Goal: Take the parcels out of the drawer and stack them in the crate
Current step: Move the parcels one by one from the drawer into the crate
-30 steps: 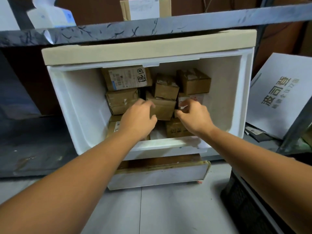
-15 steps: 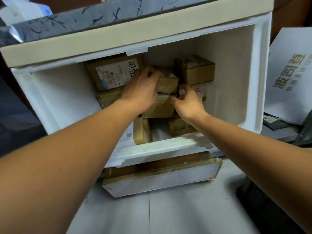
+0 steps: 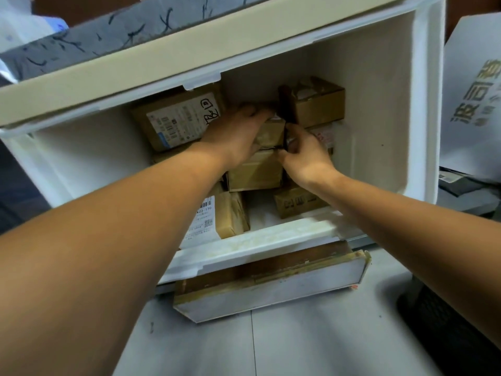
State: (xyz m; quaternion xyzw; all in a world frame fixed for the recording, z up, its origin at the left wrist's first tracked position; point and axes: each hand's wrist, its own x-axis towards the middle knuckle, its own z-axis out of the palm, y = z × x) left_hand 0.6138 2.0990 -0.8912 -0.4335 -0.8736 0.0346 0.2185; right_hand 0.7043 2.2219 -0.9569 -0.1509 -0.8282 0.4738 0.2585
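Note:
A white foam drawer (image 3: 423,109) stands open and holds several brown cardboard parcels. Both my hands reach deep inside it. My left hand (image 3: 233,134) lies over the top and left side of a small brown parcel (image 3: 271,132) in the middle of the pile, fingers curled over its far edge. My right hand (image 3: 303,153) grips the same parcel's right side, fingertips hidden behind it. A labelled parcel (image 3: 176,123) sits to the left, another parcel (image 3: 317,104) at the back right. A larger parcel (image 3: 254,172) lies under the gripped one.
A black crate (image 3: 447,329) shows at the lower right on the grey floor. A lower drawer front (image 3: 271,294) juts out beneath the foam drawer. A white printed board (image 3: 471,99) leans at the right. A dark shelf (image 3: 113,31) runs overhead.
My head has come closer to the drawer. Both hands moved up from the lower parcels to the small parcel in the middle of the pile and closed on it.

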